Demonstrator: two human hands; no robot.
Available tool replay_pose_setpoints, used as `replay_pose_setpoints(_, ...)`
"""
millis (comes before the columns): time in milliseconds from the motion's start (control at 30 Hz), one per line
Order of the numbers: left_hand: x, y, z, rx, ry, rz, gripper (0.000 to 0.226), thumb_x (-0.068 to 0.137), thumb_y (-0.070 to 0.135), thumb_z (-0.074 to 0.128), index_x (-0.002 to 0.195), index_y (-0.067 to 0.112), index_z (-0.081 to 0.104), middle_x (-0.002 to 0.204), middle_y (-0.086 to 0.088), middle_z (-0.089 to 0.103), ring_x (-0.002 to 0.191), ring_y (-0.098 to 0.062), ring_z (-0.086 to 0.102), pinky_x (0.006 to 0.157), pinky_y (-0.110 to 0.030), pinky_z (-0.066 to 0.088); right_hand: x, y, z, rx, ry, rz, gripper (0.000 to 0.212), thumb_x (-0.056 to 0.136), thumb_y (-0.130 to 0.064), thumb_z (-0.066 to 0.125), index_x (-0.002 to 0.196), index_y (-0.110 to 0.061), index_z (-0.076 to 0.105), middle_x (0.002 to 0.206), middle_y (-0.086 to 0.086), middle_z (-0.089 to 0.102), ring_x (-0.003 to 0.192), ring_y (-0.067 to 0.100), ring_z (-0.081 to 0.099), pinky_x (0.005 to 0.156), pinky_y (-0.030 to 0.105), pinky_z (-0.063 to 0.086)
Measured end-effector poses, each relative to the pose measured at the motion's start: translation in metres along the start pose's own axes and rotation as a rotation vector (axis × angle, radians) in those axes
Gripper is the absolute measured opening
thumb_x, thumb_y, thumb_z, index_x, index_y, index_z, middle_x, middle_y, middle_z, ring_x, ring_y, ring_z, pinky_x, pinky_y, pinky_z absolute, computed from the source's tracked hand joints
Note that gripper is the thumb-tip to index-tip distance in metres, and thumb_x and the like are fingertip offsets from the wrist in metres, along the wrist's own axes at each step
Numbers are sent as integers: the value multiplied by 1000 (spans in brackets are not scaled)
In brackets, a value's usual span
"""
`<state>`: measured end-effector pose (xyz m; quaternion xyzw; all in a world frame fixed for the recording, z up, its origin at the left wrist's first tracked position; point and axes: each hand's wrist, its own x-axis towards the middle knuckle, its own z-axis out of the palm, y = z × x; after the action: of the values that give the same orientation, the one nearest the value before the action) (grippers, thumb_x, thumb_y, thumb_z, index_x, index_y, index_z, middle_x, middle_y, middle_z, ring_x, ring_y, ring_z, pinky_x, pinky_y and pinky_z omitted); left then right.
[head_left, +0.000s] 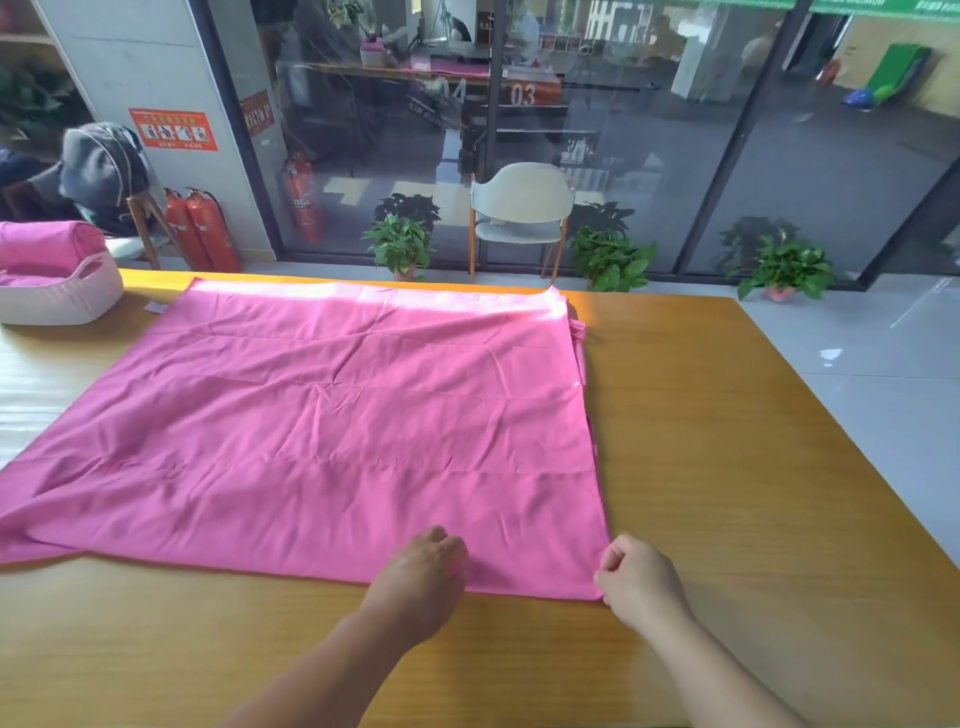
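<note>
My right hand pinched the cloth corner, fingers curled; my left hand (fingers relaxed) pressed it to the table.

A pink cloth lay spread across the table. The right hand pinched its near right corner, and the left hand rested on its near edge.

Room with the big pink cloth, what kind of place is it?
Probably an office or work studio, not a home: glass walls numbered 03 and 04, red fire extinguishers below an orange notice, a long wooden table.
</note>
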<state>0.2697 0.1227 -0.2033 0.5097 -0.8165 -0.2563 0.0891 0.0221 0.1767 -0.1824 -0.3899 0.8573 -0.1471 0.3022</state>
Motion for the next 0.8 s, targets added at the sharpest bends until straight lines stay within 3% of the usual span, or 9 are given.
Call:
replay_pose_setpoints(133, 13, 43, 17, 26, -90, 60, 32, 95, 29, 50, 126, 22, 56, 123, 6, 44, 118, -13, 42, 99, -27, 38, -2, 9, -1, 51, 24, -4, 16, 82, -3, 55, 72, -16, 54, 76, -1, 68, 71, 20, 68, 59, 31, 51)
replay_pose_setpoints(300, 10, 63, 29, 17, -224, -3, 30, 93, 22, 53, 122, 21, 60, 122, 5, 45, 112, -17, 50, 96, -29, 43, 6, 28, -15, -38, 70, 4, 16, 82, -4, 55, 72, -17, 54, 75, -1, 66, 70, 19, 63, 58, 30, 49)
replay_pose_setpoints(367, 5, 58, 23, -67, -211, -47, 25, 92, 21, 52, 115, 21, 64, 118, 6, 51, 103, -17, 58, 90, -27, 47, 10, 27, -24, -178, 64, -12, 16, 84, -5, 52, 75, -18, 53, 84, -1, 65, 76, 19, 62, 63, 29, 50)
replay_pose_setpoints(433, -3, 42, 8, -120, -116, -102, 23, 93, 22, 51, 112, 21, 65, 111, 6, 56, 95, -15, 61, 83, -25, 50, 9, 13, -31, -404, 54, -25, 11, 87, -9, 49, 86, -20, 50, 108, 1, 57, 95, 22, 62, 75, 30, 50)
replay_pose_setpoints(500, -13, 16, -14, -143, 32, -201, 21, 94, 22, 52, 110, 20, 66, 104, 7, 58, 88, -12, 60, 78, -23, 48, 5, -5, -33, -580, 129, -61, 16, 89, -17, 49, 103, -25, 50, 119, 2, 45, 109, 21, 57, 84, 31, 47)
replay_pose_setpoints(567, -25, -24, -42, -173, 224, -376, 21, 93, 19, 54, 109, 19, 68, 102, 6, 62, 85, -10, 58, 78, -22, 46, -1, -32, -24, -565, 171, -216, 18, 92, -23, 48, 110, -25, 51, 115, 0, 43, 105, 18, 56, 80, 30, 46)
replay_pose_setpoints(633, -44, -74, -74, -243, 440, -616, 25, 90, 15, 56, 110, 17, 69, 106, 0, 68, 92, -17, 63, 83, -26, 48, -11, -66, -2, -489, 100, -417, 3, 96, -28, 49, 98, -28, 51, 104, -5, 42, 83, 13, 57, 65, 29, 42)
replay_pose_setpoints(667, -54, -100, -89, -289, 535, -732, 28, 89, 13, 55, 113, 15, 68, 108, -4, 70, 96, -23, 64, 86, -30, 49, -17, -83, 10, -464, 49, -505, 6, 97, -30, 49, 91, -29, 50, 100, -7, 41, 76, 11, 55, 62, 29, 40)
replay_pose_setpoints(800, -101, -202, -144, -414, 763, -1116, 35, 89, 9, 52, 121, 5, 63, 118, -19, 66, 103, -37, 62, 90, -38, 50, -42, -142, 74, -449, -172, -781, 11, 94, -38, 53, 86, -33, 49, 98, -10, 45, 86, 11, 58, 75, 30, 47)
